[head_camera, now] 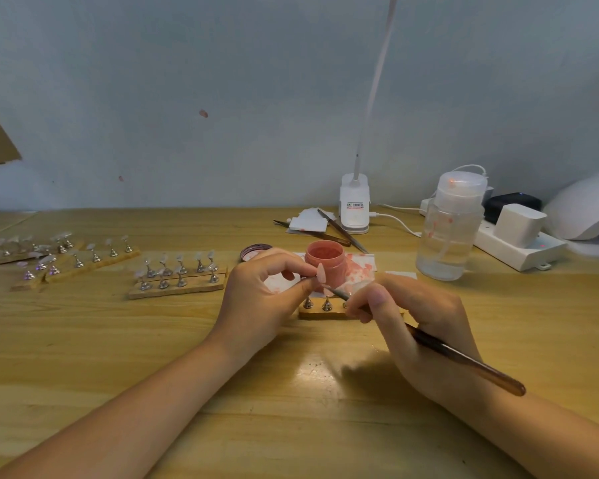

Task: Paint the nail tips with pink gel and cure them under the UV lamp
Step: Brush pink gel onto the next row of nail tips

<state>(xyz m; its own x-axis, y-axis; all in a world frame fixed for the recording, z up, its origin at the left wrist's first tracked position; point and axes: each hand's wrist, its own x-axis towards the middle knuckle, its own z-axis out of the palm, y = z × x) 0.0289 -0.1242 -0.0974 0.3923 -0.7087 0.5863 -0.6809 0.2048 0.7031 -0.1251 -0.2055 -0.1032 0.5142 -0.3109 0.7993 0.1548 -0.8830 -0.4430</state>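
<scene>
My left hand point(261, 295) pinches a small stand that carries a pale pink nail tip point(321, 273), held just in front of the open jar of pink gel point(326, 262). My right hand point(412, 323) grips a long brown brush point(464, 359); its bristle end touches the lower edge of the nail tip. Under both hands lies a wooden holder strip point(320, 312) with bare metal pegs. The white UV lamp point(585, 210) sits at the far right edge.
Several wooden strips with clear nail tips point(179, 273) lie to the left. The jar lid point(255, 252), tweezers point(343, 231), a clip lamp base point(354, 207), a clear pump bottle point(450, 226) and a power strip point(519, 248) stand behind. A stained paper point(360, 269) lies beside the jar.
</scene>
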